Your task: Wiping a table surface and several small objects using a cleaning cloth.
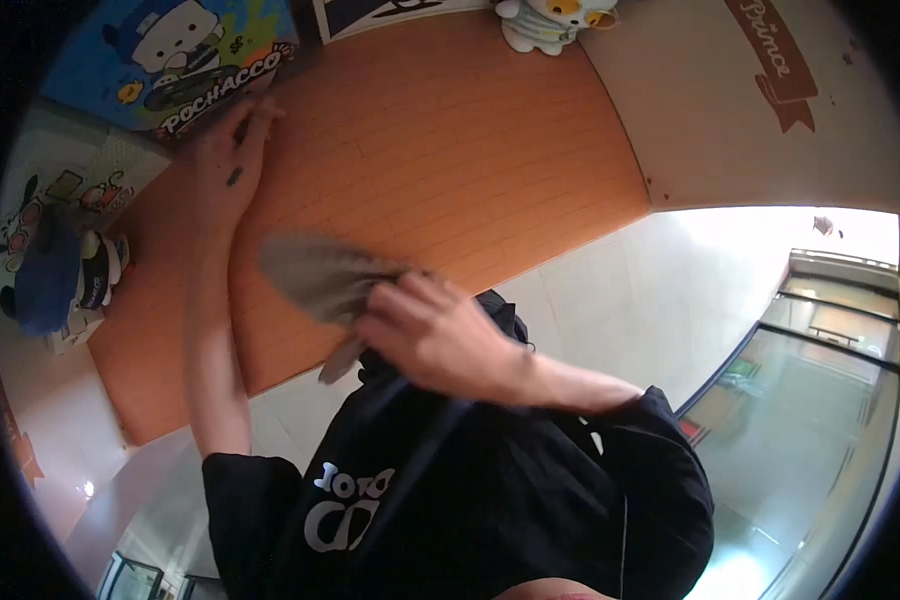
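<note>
My left hand (235, 165) reaches to the far left, its fingers stretched out and apart at the lower edge of a blue picture panel (100, 75) with a cartoon dog on it. Whether the fingertips press on the panel or only rest beside it, I cannot tell. A small dark mark shows on the back of this hand. Closer to my body, my right hand (420, 330) is closed around a bunched grey-brown cloth (315, 275). The cloth is blurred and hangs over the near edge of the orange wood-look surface (450, 160).
A white and orange plush toy (552, 25) sits at the back right, beside a pale side panel (750, 90) with a brown ribbon print. Toward the left stands a figure with a blue cap (50, 275). Pale floor tiles (610, 260) and a glass-fronted case (780, 400) lie to the right.
</note>
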`<control>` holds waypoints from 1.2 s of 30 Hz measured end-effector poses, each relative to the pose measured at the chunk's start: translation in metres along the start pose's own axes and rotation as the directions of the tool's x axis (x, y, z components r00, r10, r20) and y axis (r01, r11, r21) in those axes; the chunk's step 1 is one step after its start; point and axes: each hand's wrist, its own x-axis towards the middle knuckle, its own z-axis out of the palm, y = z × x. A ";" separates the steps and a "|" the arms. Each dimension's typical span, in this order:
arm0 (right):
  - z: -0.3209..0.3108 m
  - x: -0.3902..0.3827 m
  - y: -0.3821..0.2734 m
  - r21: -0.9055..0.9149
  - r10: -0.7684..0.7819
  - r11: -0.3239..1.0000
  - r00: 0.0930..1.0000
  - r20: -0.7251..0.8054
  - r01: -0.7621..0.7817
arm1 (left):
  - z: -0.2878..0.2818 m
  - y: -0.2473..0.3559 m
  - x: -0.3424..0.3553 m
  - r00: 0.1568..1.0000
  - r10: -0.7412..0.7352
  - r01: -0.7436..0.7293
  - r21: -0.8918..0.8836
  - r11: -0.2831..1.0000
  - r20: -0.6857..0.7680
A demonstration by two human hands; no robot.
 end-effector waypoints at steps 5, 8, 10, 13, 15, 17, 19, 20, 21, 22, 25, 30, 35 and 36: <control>-0.081 -0.039 0.118 0.304 0.823 0.552 0.565 -0.052 -0.776 | -0.011 0.007 -0.015 1.000 0.018 -0.018 0.054 0.998 -0.014; -0.079 -0.076 0.155 -0.345 0.644 0.547 0.647 -0.409 -0.763 | -0.011 0.011 -0.006 0.998 0.055 -0.053 0.067 0.996 -0.024; -0.054 -0.062 0.115 -0.264 0.562 0.734 0.777 -0.283 -0.626 | -0.010 0.006 -0.008 0.999 0.034 -0.033 0.046 0.998 -0.030; 0.005 -0.030 0.025 -0.114 0.181 0.974 0.976 -0.120 -0.195 | -0.001 0.007 -0.007 0.999 0.031 -0.031 0.017 0.999 -0.008; 0.006 -0.006 -0.016 0.028 0.075 0.997 0.997 -0.036 -0.074 | -0.002 0.012 -0.007 1.000 0.029 -0.029 0.008 1.000 0.007; -0.008 -0.004 0.020 0.244 0.083 0.968 0.993 -0.079 -0.062 | -0.011 0.010 -0.009 1.000 0.019 -0.018 0.019 1.000 -0.010; -0.038 -0.017 0.066 0.233 0.566 0.794 0.823 0.053 -0.561 | -0.011 0.004 -0.011 0.997 0.073 -0.073 0.013 0.997 -0.021; -0.058 -0.019 0.090 0.509 0.738 0.541 0.668 0.094 -0.669 | -0.010 0.002 -0.012 0.995 0.099 -0.099 0.009 0.995 -0.026; -0.064 -0.028 0.117 0.510 0.766 0.585 0.637 -0.090 -0.631 | -0.010 0.004 -0.011 0.991 0.135 -0.135 0.005 0.991 -0.024; -0.074 -0.036 0.140 0.278 0.724 0.688 0.659 -0.201 -0.671 | -0.008 0.002 -0.010 0.991 0.129 -0.128 0.014 0.992 -0.035; -0.060 -0.025 0.168 -0.030 0.569 0.792 0.755 -0.325 -0.610 | 0.001 -0.002 -0.010 0.975 0.198 -0.200 -0.010 0.980 -0.101; -0.031 0.081 0.109 0.315 0.275 0.909 0.961 0.038 -0.273 | -0.010 -0.005 -0.013 0.988 0.134 -0.134 0.009 0.991 -0.078; -0.010 0.162 0.186 -0.094 -0.022 0.996 0.981 -0.195 0.004 | -0.005 0.002 -0.001 0.994 0.101 -0.104 -0.079 0.991 -0.040; -0.008 0.165 0.202 -0.402 -0.141 0.915 0.957 -0.255 0.028 | -0.004 0.002 -0.002 0.995 0.089 -0.092 -0.105 0.990 -0.035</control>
